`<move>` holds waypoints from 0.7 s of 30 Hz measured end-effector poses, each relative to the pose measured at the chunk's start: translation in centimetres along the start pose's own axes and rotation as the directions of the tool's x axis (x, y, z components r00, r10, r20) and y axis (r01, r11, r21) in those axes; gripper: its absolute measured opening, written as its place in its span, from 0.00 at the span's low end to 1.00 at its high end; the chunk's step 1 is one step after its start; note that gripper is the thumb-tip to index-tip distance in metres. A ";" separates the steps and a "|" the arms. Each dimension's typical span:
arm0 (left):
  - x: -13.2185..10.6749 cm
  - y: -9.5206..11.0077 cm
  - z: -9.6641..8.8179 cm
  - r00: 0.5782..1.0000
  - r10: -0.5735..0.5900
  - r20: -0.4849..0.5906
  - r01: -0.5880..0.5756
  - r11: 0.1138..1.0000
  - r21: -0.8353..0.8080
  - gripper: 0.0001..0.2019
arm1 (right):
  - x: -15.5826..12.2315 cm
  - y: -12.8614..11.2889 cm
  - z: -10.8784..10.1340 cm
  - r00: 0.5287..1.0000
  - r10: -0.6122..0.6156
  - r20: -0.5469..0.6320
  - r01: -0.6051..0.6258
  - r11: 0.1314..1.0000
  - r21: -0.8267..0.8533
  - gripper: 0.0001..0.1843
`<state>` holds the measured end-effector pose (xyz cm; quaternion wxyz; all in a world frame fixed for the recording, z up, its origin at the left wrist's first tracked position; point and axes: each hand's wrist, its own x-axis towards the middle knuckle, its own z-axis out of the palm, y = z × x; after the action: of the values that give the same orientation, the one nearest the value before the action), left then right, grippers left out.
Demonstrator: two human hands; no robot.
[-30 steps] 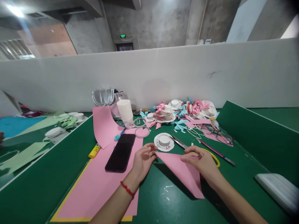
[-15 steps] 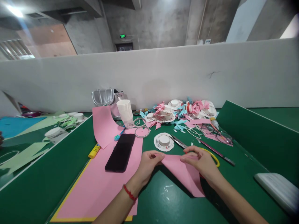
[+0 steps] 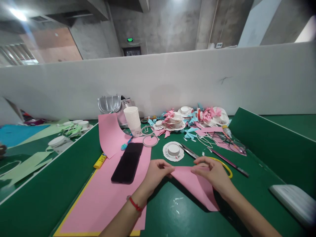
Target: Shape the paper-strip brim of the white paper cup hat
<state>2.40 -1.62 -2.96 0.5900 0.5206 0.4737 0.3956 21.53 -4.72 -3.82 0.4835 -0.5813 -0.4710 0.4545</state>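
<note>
A piece of pink paper (image 3: 195, 184) hangs between my two hands over the green table, its lower right corner curling down. My left hand (image 3: 158, 176) pinches its upper left corner between thumb and finger. On the upper edge, farther right, my right hand (image 3: 212, 172) grips the same sheet with thumb and fingers. Just beyond lies a small white paper hat (image 3: 173, 150) with a fringed brim. Scissors with a yellow handle (image 3: 225, 166) rest behind my right hand, partly covered by it.
Left of my hands are large pink sheets (image 3: 106, 204), a black phone (image 3: 128, 163) and a yellow glue stick (image 3: 100, 160). Stacked paper cups (image 3: 133, 118) stand behind. Pink and blue paper scraps (image 3: 190, 133), eyeglasses (image 3: 234, 144) and a purple pen (image 3: 229, 161) lie to the right. Green partitions (image 3: 276, 148) flank the table.
Both hands keep hold of the pink paper. Its upper edge has dropped slightly, and its lower corner has shifted a little down and right.
</note>
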 end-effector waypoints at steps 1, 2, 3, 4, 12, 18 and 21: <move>0.2 0.1 -0.4 0.999 -0.030 0.027 0.030 0.999 0.011 0.06 | 0.0 0.1 0.0 1.000 0.002 -0.001 -0.002 1.000 -0.006 0.13; 0.3 0.1 -0.8 0.997 -0.063 0.048 0.062 0.998 0.025 0.07 | 0.1 0.1 0.0 1.000 0.005 -0.002 -0.005 1.000 -0.013 0.12; 0.5 0.2 -1.2 0.994 -0.086 0.068 0.084 0.996 0.037 0.07 | 0.1 0.1 -0.1 1.000 0.008 -0.003 -0.008 1.000 -0.019 0.12; 0.6 0.2 -1.4 0.992 -0.097 0.079 0.094 0.995 0.044 0.07 | 0.1 0.1 -0.1 1.000 0.011 -0.002 -0.011 1.000 -0.022 0.12; 1.0 -0.8 -1.8 0.997 -0.024 0.066 0.035 0.987 -0.158 0.18 | 0.0 0.1 0.1 0.999 0.011 0.033 -0.013 0.999 0.047 0.11; 0.6 0.1 -1.6 0.946 0.290 -0.145 -0.225 0.908 0.354 0.16 | 0.3 0.9 0.4 1.000 0.010 -0.001 -0.010 1.000 -0.008 0.09; -1.1 0.7 0.0 0.891 0.436 0.127 -0.405 0.636 0.657 0.15 | 0.2 1.3 1.0 0.999 -0.030 -0.014 0.028 0.995 -0.094 0.08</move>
<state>2.16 -2.62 -2.06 0.2450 0.7833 0.4615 0.3368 20.73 -4.52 -5.23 0.4658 -0.6000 -0.4965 0.4201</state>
